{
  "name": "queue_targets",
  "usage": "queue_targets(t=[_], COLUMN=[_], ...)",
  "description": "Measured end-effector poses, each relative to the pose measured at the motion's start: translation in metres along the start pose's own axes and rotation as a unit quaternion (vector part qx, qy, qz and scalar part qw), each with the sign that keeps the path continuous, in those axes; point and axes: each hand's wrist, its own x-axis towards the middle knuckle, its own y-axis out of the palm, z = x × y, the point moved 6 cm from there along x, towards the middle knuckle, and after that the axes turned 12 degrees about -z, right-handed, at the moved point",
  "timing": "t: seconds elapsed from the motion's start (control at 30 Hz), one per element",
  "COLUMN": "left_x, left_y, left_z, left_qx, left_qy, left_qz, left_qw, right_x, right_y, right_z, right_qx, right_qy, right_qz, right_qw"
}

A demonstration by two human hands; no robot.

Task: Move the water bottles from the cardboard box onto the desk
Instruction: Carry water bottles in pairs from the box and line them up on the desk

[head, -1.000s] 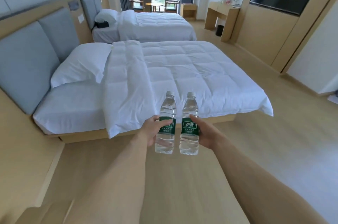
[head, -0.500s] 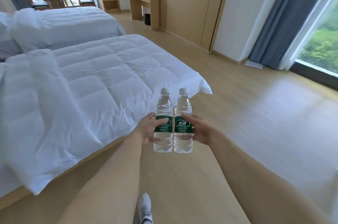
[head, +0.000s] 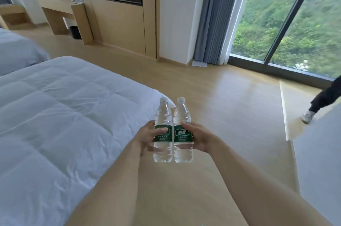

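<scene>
Two clear water bottles with white caps and green labels stand upright side by side in front of me, touching. My left hand [head: 147,136] grips the left water bottle [head: 163,115] around its label. My right hand [head: 200,138] grips the right water bottle [head: 182,115] the same way. Both are held above the wooden floor beside the bed's corner. The wooden desk [head: 59,7] stands far off at the upper left against the wall, with glasses and small items on top. The cardboard box is not in view.
A white-quilted bed [head: 55,115] fills the left side, a second bed [head: 16,50] behind it. A black bin [head: 75,32] sits under the desk. Another person's leg and white shoe [head: 307,116] are at the right by a white surface [head: 321,152]. Floor-to-ceiling windows and grey curtains [head: 208,15] are ahead.
My view has swung to the right, from the beds toward the window and desk wall. Both hands kept their bottles, which came closer together until touching. Another person's leg has come into view.
</scene>
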Motion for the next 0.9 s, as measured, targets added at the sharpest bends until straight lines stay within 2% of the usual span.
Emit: queue_targets(t=[0.13, 0.37, 0.57, 0.9], left_x=[0.044, 0.121, 0.209, 0.336], left_y=[0.024, 0.075, 0.127, 0.208], left_z=[-0.026, -0.058, -0.088, -0.164], left_qx=[0.019, 0.049, 0.069, 0.041], left_qy=[0.002, 0.007, 0.009, 0.012], left_qz=[0.052, 0.086, 0.082, 0.039], left_qw=[0.998, 0.995, 0.994, 0.998], right_x=[0.030, 0.097, 0.179, 0.309], right_y=[-0.013, -0.052, -0.099, -0.173], right_z=[0.024, 0.054, 0.092, 0.195], right_qx=[0.055, 0.127, 0.126, 0.083], right_qy=[-0.001, 0.020, 0.010, 0.010], right_qz=[-0.024, -0.024, -0.011, -0.020], right_qw=[0.998, 0.991, 0.992, 0.996])
